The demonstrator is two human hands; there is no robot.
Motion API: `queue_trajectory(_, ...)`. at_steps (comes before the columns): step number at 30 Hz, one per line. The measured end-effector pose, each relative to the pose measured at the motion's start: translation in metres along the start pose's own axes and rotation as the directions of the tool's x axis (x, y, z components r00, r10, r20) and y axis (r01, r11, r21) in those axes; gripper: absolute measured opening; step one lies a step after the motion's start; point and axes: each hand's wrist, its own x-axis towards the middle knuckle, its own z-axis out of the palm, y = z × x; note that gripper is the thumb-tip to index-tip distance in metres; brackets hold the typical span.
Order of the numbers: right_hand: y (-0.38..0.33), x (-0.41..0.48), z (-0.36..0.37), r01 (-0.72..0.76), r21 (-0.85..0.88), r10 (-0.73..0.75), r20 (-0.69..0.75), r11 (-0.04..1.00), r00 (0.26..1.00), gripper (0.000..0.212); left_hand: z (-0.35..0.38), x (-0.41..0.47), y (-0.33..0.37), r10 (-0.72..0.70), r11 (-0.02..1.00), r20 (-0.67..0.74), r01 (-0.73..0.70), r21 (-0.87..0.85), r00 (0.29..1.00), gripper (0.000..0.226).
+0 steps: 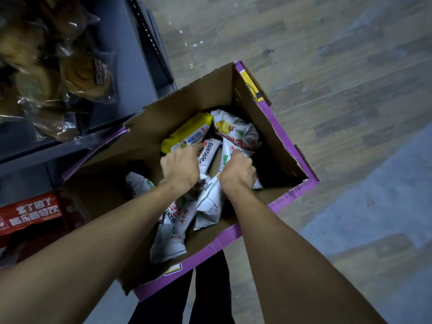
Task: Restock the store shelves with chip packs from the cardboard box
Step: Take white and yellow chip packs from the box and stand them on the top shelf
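Cardboard box [257,127]: corrugated, purple outside, flaps open. Inside it: crinkly white chip packs [205,204] and a yellow pack [187,129]. Both arms reach in, left hand [180,167] and right hand [238,170] curled, each grasping chip packs.

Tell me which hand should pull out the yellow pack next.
Left hand: its fingers touch the yellow pack, on the shelf side of the cardboard box; the right hand grips a white pack.

Box [191,99] top open; shelf [126,66] tight on L, floor [327,66] free R.
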Motion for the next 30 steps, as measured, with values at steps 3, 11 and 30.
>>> queue_trajectory(3,-0.004,-0.015,-0.017,0.069,-0.025,-0.068,0.009,0.997,0.998,0.032,-0.008,-0.020,-0.015,-0.031,0.998,0.050,0.033,-0.059,0.998,0.064)
queue_trajectory(11,-0.017,-0.040,-0.056,0.213,-0.058,-0.216,-0.051,0.975,0.975,0.038,-0.031,-0.073,-0.042,-0.040,0.973,0.071,0.055,-0.226,0.997,0.064)
queue_trajectory(30,-0.009,-0.062,-0.037,0.151,-0.155,-0.158,-0.036,0.976,0.987,0.040,0.006,-0.054,-0.054,0.010,0.999,-0.152,-0.017,-0.045,0.988,0.079)
